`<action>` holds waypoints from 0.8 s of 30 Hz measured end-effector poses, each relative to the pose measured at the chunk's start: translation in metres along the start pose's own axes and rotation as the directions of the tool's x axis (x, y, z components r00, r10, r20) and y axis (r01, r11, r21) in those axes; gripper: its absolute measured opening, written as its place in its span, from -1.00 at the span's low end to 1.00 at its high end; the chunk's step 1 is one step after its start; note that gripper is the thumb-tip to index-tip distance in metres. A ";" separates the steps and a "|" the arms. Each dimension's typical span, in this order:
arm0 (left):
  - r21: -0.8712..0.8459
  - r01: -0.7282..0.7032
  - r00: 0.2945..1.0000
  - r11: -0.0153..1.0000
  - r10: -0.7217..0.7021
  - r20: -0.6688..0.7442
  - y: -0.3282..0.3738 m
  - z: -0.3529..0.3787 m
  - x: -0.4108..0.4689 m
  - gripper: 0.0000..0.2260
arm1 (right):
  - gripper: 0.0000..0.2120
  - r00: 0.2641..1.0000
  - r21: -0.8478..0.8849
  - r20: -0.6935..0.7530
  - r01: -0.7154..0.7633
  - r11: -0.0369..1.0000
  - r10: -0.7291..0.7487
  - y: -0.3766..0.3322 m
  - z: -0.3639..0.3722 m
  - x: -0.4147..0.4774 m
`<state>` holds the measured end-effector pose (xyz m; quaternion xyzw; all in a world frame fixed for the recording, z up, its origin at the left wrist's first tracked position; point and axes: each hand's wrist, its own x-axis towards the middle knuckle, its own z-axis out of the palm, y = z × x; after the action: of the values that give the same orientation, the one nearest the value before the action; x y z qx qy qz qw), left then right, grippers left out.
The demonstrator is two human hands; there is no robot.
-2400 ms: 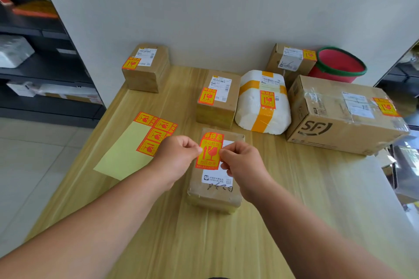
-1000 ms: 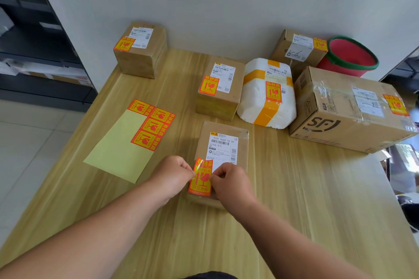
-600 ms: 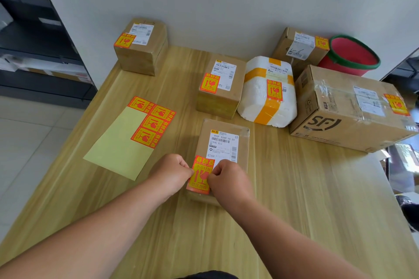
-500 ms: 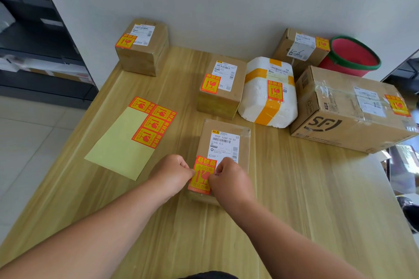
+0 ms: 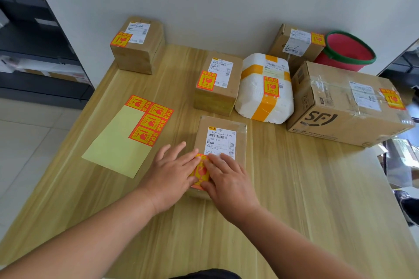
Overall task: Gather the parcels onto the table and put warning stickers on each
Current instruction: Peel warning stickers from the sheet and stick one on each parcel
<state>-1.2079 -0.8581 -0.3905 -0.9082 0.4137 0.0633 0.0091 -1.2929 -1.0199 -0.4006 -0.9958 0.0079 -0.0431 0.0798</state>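
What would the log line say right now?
phase: pressing | left hand, right hand: flat on warning sticker | target: nearest brown parcel

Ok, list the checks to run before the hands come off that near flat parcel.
1. Orange-and-yellow warning sticker lies on the flat brown cardboard parcel: ok.
2. Sticker edges pressed down: cannot tell, the left hand and right hand cover most of it.
3. Barcode on the parcel's white shipping label uncovered: ok.
4. Both hands flat, gripping nothing: ok.
5. Other five parcels stickered, from the white foam box to the large taped cardboard carton: ok.
6. Spare stickers on the pale yellow backing sheet: ok, four there.
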 end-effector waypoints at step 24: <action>0.031 -0.014 0.993 0.999 0.017 -0.119 0.016 0.013 -0.033 -0.57 | -0.50 0.968 -0.128 0.068 0.248 0.960 -0.241 0.012 0.007 -0.037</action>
<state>-1.2422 -0.8431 -0.3986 -0.9069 0.4214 0.0026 -0.0025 -1.3294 -1.0293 -0.4124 -0.9931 -0.1143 -0.0260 0.0064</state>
